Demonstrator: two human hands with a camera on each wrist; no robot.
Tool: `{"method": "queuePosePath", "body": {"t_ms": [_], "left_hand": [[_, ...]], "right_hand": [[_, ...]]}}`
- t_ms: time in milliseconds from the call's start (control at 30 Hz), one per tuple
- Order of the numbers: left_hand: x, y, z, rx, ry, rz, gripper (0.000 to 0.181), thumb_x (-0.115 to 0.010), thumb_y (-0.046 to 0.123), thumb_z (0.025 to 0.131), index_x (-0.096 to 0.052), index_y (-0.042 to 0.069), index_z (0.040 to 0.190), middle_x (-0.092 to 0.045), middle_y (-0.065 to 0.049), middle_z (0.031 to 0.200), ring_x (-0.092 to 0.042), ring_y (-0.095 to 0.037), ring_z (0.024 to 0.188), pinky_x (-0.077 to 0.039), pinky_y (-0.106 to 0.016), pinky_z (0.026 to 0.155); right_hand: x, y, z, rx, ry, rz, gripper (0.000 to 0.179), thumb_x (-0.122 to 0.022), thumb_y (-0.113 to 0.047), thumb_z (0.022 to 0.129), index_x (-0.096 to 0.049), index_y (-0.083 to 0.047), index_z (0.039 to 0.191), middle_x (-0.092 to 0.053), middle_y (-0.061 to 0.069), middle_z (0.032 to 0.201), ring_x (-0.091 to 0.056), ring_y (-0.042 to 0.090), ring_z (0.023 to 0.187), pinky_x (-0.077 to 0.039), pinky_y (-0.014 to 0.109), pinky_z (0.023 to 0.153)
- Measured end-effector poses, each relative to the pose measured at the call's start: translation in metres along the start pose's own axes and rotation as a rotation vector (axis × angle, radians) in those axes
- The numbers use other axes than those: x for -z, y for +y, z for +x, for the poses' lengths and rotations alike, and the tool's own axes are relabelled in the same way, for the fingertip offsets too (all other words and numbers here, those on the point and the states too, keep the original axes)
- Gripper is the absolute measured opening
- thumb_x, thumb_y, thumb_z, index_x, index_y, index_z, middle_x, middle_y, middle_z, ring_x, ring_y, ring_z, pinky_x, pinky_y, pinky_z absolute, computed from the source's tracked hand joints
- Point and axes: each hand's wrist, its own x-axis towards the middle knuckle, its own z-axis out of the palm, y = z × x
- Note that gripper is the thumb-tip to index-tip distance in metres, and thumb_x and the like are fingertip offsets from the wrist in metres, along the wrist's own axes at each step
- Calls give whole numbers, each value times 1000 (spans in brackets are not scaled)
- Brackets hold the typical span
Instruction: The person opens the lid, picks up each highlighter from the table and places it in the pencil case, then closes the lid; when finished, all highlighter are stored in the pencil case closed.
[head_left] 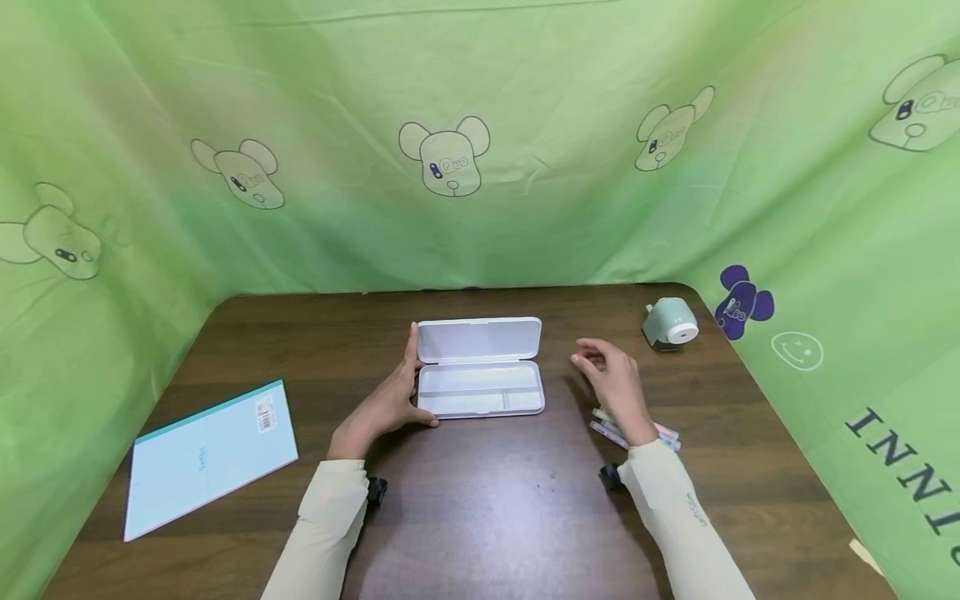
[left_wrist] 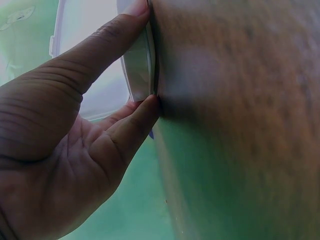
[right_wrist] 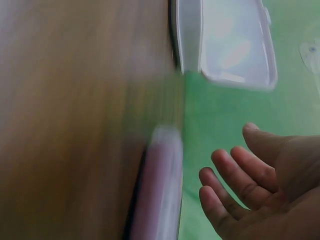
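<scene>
A white pencil case (head_left: 480, 403) lies on the table with its lid (head_left: 480, 341) raised and leaning back; its divided tray holds nothing. My left hand (head_left: 386, 406) holds the case by its left end. In the left wrist view, the thumb (left_wrist: 100, 45) lies along the front wall and the fingertips touch the end. My right hand (head_left: 617, 385) hovers to the right of the case with loosely bent fingers and nothing in them. Partly hidden below its wrist are several pastel pens (head_left: 611, 432). One blurred pinkish pen (right_wrist: 157, 192) shows close up in the right wrist view.
A pale green pencil sharpener (head_left: 669, 322) stands at the table's back right. On the left lies a light blue notebook (head_left: 213, 458) with a barcode label. Green printed cloth (head_left: 337, 233) hangs behind the dark wooden table (head_left: 480, 508) and along both sides.
</scene>
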Motion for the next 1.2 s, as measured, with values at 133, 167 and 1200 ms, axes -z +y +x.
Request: {"method": "queuePosePath", "body": {"t_ms": [133,167,1200], "left_hand": [[-3,-13,3,-20,9,22,166,-104,17,75,34,27,167,-40,-32,162,-51,-42,141,-50,-53,108],[-2,-11,2,-25,11,27,165,-104,18,75,33,28,167,-42,-33,160,-52,-42,139,-51,-53,107],[8,30,-10,-7,-7,23,157,-99,10,80,31,18,168,-47,-35,151,-54,-44,133,-49,-55,109]], "right_hand": [[29,19,-16,-40,-20,-48,33,-75,-13,105,-72,7,131,-77,24,115,-74,40,105,-58,37,92],[37,24,-21,-47,-26,-61,34,-75,-13,105,-72,7,132,-77,24,115,-75,39,105,-57,30,89],[124,98,-74,-156,-343,38,28,-73,-2,103,-72,11,127,-76,22,117,-63,1,87,-54,23,74]]}}
